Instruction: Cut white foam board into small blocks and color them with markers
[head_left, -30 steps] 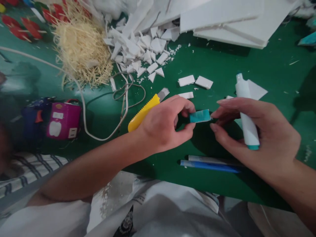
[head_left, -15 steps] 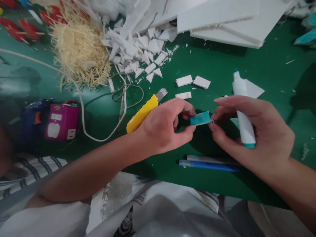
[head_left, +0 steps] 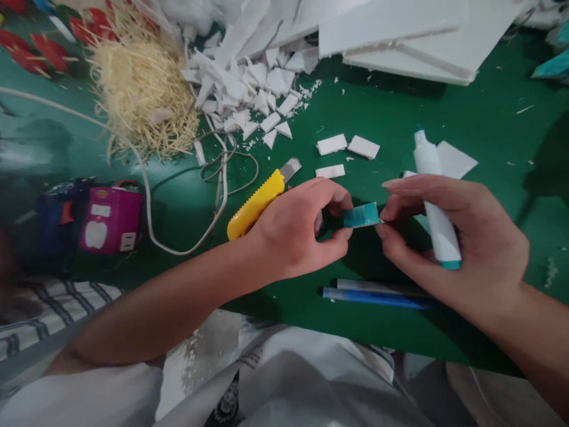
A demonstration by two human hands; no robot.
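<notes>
- Green surface (head_left: 391, 118), littered with white crumbs.
- Heap of pale straw (head_left: 142, 95) far left.
- Pile of white foam scraps (head_left: 249, 89) beside it; foam sheets (head_left: 400, 35) stacked behind.
- Three small white pieces (head_left: 347, 151) mid-surface.
- Blue pen (head_left: 377, 298) near the front edge.
- Magenta box (head_left: 111, 219) and looped cable (head_left: 222, 172) left.

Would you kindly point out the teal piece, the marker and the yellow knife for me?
teal piece (head_left: 361, 215), head view, middle of its painted face.
marker (head_left: 438, 225), head view, white barrel above the fingers.
yellow knife (head_left: 255, 204), head view, middle of the handle.
</notes>
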